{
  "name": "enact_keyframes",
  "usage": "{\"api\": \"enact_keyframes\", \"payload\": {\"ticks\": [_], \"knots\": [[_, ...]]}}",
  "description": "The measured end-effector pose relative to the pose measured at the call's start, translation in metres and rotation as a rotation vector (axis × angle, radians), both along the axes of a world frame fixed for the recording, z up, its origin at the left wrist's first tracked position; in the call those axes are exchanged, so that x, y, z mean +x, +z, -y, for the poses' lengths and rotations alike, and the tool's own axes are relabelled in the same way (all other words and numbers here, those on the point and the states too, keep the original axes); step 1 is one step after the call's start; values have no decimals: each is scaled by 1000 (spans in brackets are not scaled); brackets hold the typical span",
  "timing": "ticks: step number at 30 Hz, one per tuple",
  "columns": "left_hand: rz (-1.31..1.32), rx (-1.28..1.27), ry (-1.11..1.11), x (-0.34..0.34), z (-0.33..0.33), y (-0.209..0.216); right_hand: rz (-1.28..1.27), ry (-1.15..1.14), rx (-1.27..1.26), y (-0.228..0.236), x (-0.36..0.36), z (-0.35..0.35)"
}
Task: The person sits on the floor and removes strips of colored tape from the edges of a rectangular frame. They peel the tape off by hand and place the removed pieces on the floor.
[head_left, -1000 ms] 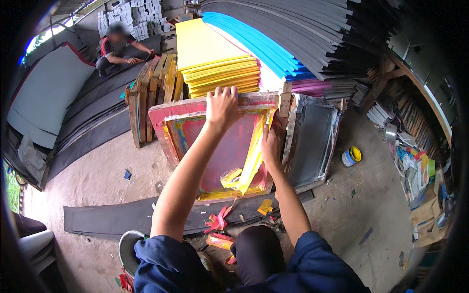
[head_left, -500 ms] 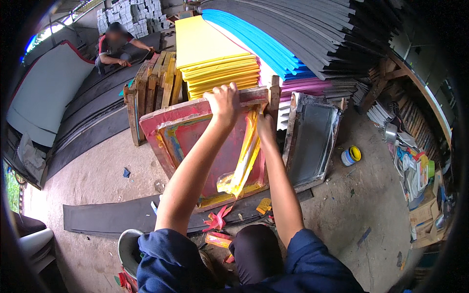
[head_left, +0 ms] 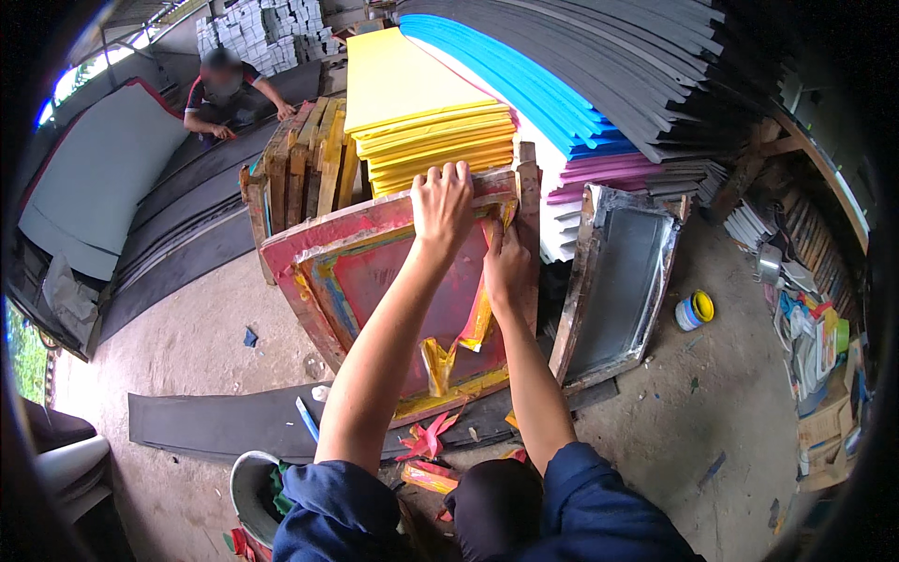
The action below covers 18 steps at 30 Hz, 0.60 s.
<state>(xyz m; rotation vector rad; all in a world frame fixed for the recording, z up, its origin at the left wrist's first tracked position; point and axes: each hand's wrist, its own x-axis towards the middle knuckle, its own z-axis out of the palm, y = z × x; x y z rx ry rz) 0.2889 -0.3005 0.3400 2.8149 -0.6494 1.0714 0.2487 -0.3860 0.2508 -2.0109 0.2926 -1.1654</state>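
Note:
A paint-stained wooden screen printing frame (head_left: pixel 302 288) with reddish mesh (head_left: pixel 379 276) stands tilted before me. My left hand (head_left: pixel 443 208) is closed over its top edge, fingers folded across the wood. At the inner upper right corner, my right hand (head_left: pixel 507 265) is closed on a yellow-smeared strip of tape (head_left: pixel 480 318), which runs down beside the right border; my fingertips are partly hidden. A crumpled yellow end of tape (head_left: pixel 436 365) hangs lower, over the mesh. A second frame with grey mesh (head_left: pixel 623 272) leans to the right.
Stacked yellow sheets (head_left: pixel 426 89), blue sheets (head_left: pixel 524 80) and black sheets (head_left: pixel 599 56) rise behind. A paint can (head_left: pixel 694 311) stands at right, a bucket (head_left: pixel 245 492) near my left arm. Red scraps (head_left: pixel 429 437) and a blue cutter knife (head_left: pixel 307 418) lie low. A co-worker (head_left: pixel 225 94) crouches far left.
The long yellow tape strip that hung loose across the mesh now lies closer to the right border, its lower end shorter and crumpled. My right hand has moved slightly down; my left still grips the top edge.

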Motion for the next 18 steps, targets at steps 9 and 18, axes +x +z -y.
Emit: {"api": "enact_keyframes", "payload": {"ticks": [9, 18], "knots": [[4, -15, 12, 5, -1, -3, -55, 89, 32, -6, -4, 7], [-17, -7, 22, 5, 1, -1, -124, -24, -162, -4, -23, 11]]}}
